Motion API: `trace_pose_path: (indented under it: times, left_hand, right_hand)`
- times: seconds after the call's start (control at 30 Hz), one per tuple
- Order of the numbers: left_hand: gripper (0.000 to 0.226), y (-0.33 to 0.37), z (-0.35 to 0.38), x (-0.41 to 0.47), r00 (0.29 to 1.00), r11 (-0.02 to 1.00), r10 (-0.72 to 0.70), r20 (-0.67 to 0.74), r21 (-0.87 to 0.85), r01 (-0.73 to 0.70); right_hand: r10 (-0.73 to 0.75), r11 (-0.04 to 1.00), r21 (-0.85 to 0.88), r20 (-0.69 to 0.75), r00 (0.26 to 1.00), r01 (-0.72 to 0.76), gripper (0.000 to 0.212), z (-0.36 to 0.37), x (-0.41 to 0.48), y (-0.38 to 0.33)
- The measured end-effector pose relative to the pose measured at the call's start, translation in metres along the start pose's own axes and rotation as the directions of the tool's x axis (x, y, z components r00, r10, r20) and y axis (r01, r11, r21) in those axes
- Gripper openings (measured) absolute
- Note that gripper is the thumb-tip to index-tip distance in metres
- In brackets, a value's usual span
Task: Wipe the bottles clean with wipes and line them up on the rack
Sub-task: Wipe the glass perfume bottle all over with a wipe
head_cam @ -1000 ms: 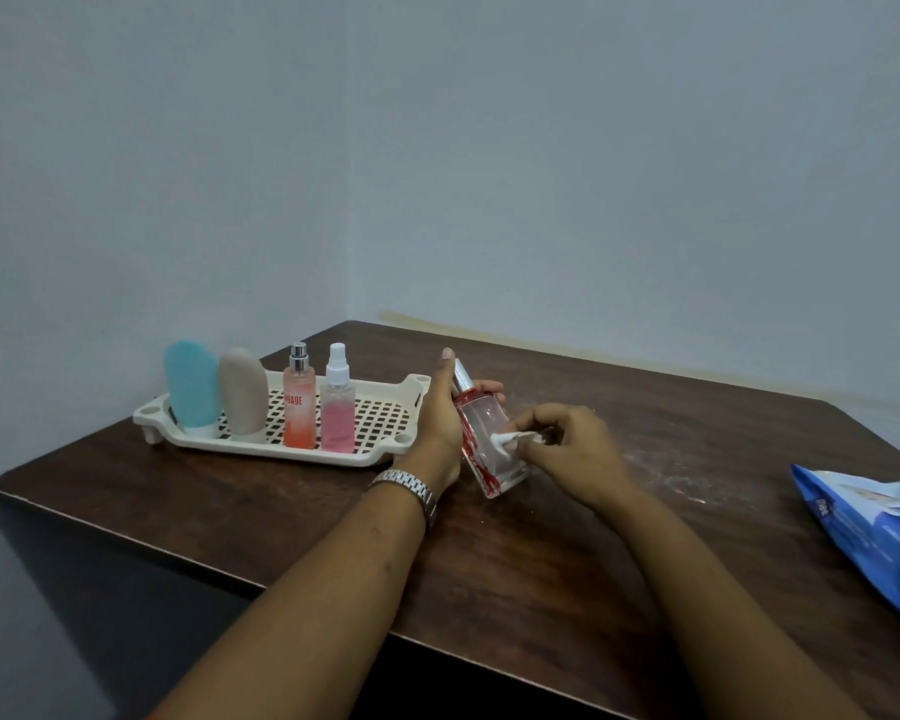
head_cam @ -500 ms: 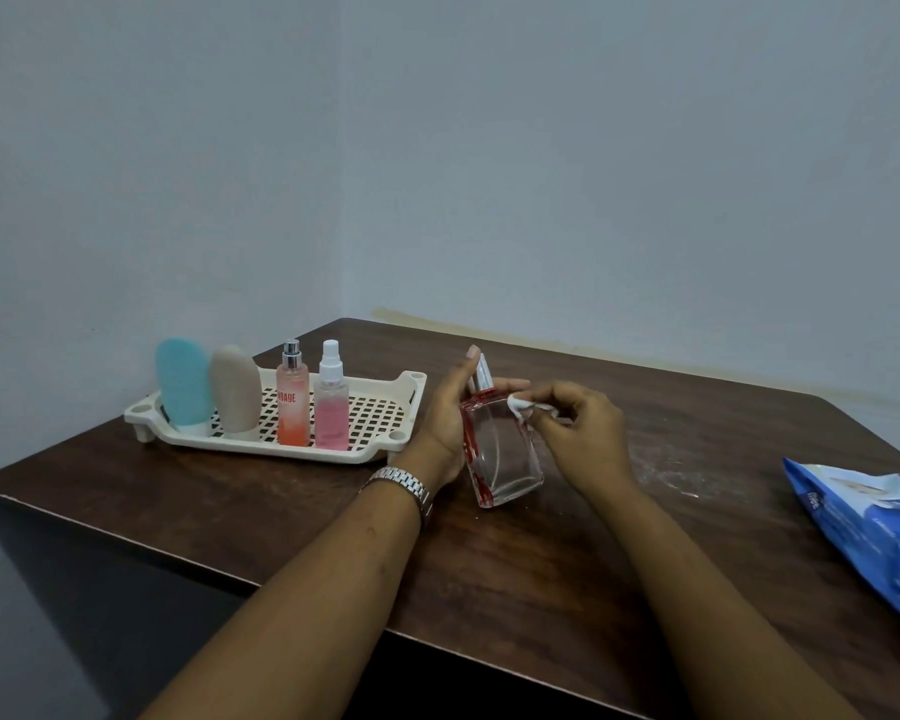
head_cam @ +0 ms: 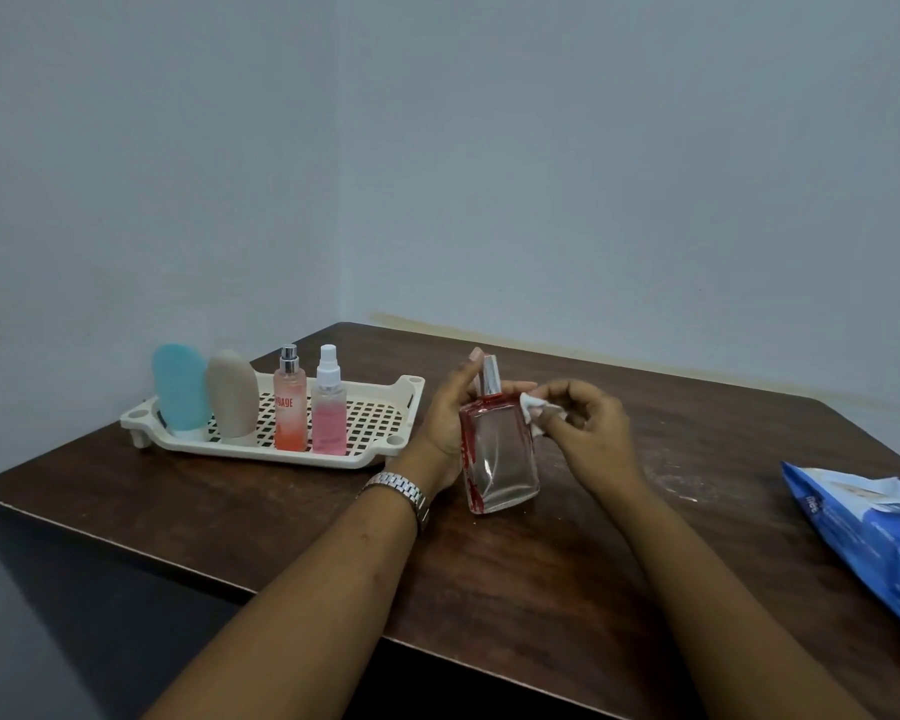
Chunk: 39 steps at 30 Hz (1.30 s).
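Perfume bottle (head_cam: 500, 459) of clear, red-edged glass is upright in the middle of the dark wooden table (head_cam: 541, 589), with bare wood toward the near edge. Far left, the white rack (head_cam: 261, 457) holds four bottles (head_cam: 289, 407) in a row, with open grid to their right. A blue wipes pack (head_cam: 874, 537) lies at the right. The left hand (head_cam: 448, 418) wraps round the perfume bottle, and the right hand (head_cam: 588, 428) pinches a wipe (head_cam: 533, 407) against its shoulder.

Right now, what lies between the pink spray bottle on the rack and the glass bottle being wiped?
In the head view, past the pink spray bottle: bare grid of the rack, then the left hand gripping the glass bottle.
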<state>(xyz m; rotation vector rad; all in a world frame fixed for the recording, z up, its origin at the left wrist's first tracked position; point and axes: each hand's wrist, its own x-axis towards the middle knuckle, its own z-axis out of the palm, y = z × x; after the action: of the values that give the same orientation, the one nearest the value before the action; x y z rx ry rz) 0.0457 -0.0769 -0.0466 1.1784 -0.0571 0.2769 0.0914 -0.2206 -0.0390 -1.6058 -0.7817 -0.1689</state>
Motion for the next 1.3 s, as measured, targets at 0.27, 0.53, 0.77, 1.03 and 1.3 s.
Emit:
trace_pose_path:
  times: [0.27,0.53,0.77,1.03,1.3]
  left_hand:
    - [0.059,-0.001,0.008,-0.004,0.996,0.995,0.061,0.072,0.070,-0.066]
    - [0.042,-0.004,0.003,0.001,0.988,0.974,0.133,0.075,0.175,-0.145]
    - [0.030,-0.005,-0.003,0.011,0.984,0.997,0.050,-0.173,0.072,-0.038]
    - [0.022,0.004,0.000,0.008,0.906,0.952,0.009,-0.423,-0.273,-0.137]
    - [0.023,0.013,0.002,0.004,0.827,0.851,0.025,-0.562,-0.422,-0.312]
  right_hand:
    - [-0.019,0.999,0.041,-0.070,0.997,0.022,0.014,0.003,-0.001,-0.004]
    - [0.124,0.992,0.003,-0.029,0.992,-0.124,0.012,0.000,0.000,-0.001]
    - [0.286,0.949,-0.168,0.115,0.951,-0.266,0.008,-0.004,-0.001,0.004]
    - [0.384,0.923,-0.020,0.117,0.916,-0.385,0.009,-0.008,-0.002,-0.001]
    - [0.353,0.888,0.326,-0.032,0.935,-0.324,0.007,0.013,-0.008,-0.006]
